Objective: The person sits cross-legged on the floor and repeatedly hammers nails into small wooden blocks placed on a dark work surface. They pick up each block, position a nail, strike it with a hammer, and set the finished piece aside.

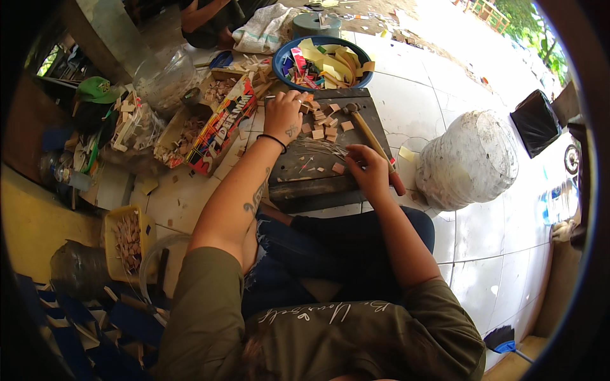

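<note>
A dark wooden block (286, 174) like a low work table stands before me on the floor. Small square wood pieces (330, 120) lie heaped on its far part. My left hand (284, 115) reaches to the far left of this heap, fingers bent and closed; what they hold is hidden. Thin metal wires (321, 150) are spread across the middle. My right hand (368, 166) is over their right end, thumb and fingers curled together, their contents too small to make out. A hammer (370, 134) with a wooden handle lies along the right side. One loose wood piece (338, 168) rests near my right fingers.
Beyond the block stands a blue basin (279, 71) of colourful scraps. Left are a printed carton (219, 130) of wood pieces and a yellow container (147, 232). A large wrapped white bundle (467, 162) stands right. Another person (206, 22) sits at the far left.
</note>
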Motion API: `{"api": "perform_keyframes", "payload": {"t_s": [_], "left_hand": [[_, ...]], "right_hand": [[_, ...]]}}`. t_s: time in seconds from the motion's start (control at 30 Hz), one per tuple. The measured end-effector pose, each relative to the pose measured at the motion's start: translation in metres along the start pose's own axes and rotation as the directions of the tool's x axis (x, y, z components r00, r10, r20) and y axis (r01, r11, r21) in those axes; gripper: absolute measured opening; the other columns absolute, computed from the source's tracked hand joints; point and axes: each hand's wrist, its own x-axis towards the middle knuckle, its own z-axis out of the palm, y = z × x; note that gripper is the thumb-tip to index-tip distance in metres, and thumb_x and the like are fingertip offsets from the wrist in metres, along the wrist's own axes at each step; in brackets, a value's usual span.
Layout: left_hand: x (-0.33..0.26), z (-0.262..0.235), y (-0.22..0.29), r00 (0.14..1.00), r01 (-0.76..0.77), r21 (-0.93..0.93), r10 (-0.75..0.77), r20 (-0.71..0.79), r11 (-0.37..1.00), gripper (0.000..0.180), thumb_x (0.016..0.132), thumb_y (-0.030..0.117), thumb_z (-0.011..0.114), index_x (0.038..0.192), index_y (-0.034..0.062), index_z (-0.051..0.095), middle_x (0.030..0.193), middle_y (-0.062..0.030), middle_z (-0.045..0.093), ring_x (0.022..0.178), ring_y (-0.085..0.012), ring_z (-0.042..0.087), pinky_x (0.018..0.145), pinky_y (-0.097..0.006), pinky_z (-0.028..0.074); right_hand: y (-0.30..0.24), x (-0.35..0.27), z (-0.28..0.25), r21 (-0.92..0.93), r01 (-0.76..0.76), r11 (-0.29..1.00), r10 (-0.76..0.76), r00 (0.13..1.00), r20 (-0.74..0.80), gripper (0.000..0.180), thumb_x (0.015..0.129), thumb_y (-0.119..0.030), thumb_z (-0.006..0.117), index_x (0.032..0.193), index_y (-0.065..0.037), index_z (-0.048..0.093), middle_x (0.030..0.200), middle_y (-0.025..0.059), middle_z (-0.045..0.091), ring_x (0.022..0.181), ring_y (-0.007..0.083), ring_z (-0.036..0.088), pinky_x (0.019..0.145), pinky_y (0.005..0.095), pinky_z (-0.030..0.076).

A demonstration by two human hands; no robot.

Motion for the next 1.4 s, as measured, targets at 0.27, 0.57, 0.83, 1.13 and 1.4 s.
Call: {"api": "perform_keyframes", "payload": {"t_s": [0.27, 0.57, 0.83, 1.13, 1.4], "left_hand": [[-0.013, -0.014, 0.007, 0.998, 0.052, -0.268, -0.041, 0.046, 0.962, 0.012, 0.079, 0.013, 0.071, 0.088, 0.0053, 0.068, 0.089, -0.0075, 0.065, 0.086, -0.0256, 0.061, 0.084, -0.04, 0.048], [-0.123, -0.048, 0.1, 0.928, 0.3, -0.706, -0.368, 0.06, 0.642, 0.015, 0.078, 0.012, 0.071, 0.088, 0.0079, 0.062, 0.083, -0.0077, 0.065, 0.084, -0.0242, 0.063, 0.08, -0.037, 0.048], [-0.133, -0.041, 0.092, 0.978, 0.141, -0.615, -0.207, -0.037, 0.776, 0.011, 0.075, 0.014, 0.074, 0.081, 0.0096, 0.066, 0.081, -0.0049, 0.065, 0.089, -0.0244, 0.059, 0.084, -0.038, 0.043], [-0.135, -0.041, 0.091, 0.97, 0.168, -0.609, -0.24, -0.038, 0.775, 0.014, 0.075, 0.015, 0.076, 0.086, 0.0097, 0.07, 0.084, -0.0063, 0.063, 0.088, -0.0263, 0.059, 0.083, -0.038, 0.045], [-0.134, -0.039, 0.092, 0.968, 0.165, -0.608, -0.245, -0.051, 0.777, 0.012, 0.073, 0.012, 0.075, 0.083, 0.0087, 0.068, 0.08, -0.0047, 0.066, 0.087, -0.0236, 0.059, 0.085, -0.037, 0.043]], "right_hand": [[-0.015, -0.002, -0.013, -0.041, 0.069, 0.997, -0.072, 0.994, -0.086, 0.026, 0.08, -0.002, 0.067, 0.105, -0.006, 0.065, 0.083, 0.0043, 0.067, 0.073, 0.0164, 0.063, 0.067, 0.0283, 0.05], [-0.019, -0.007, -0.007, -0.039, -0.119, 0.992, 0.12, 0.992, 0.025, 0.014, 0.081, -0.008, 0.071, 0.094, -0.004, 0.07, 0.084, 0.0042, 0.07, 0.074, 0.0083, 0.064, 0.065, 0.0231, 0.048], [-0.041, -0.031, 0.009, 0.182, -0.137, 0.974, 0.126, 0.989, 0.074, 0.012, 0.081, -0.007, 0.072, 0.091, 0.0, 0.068, 0.084, 0.0022, 0.07, 0.073, 0.0069, 0.063, 0.067, 0.0225, 0.049], [-0.055, -0.031, 0.016, -0.111, 0.096, 0.989, -0.093, 0.995, 0.031, 0.011, 0.08, -0.006, 0.072, 0.088, 0.0, 0.067, 0.081, 0.0092, 0.07, 0.074, 0.0155, 0.068, 0.067, 0.0272, 0.052], [-0.055, -0.029, 0.019, -0.134, 0.13, 0.982, -0.12, 0.99, 0.077, 0.01, 0.079, -0.007, 0.071, 0.087, -0.001, 0.067, 0.08, 0.0107, 0.07, 0.073, 0.0189, 0.069, 0.066, 0.0287, 0.052]]}}
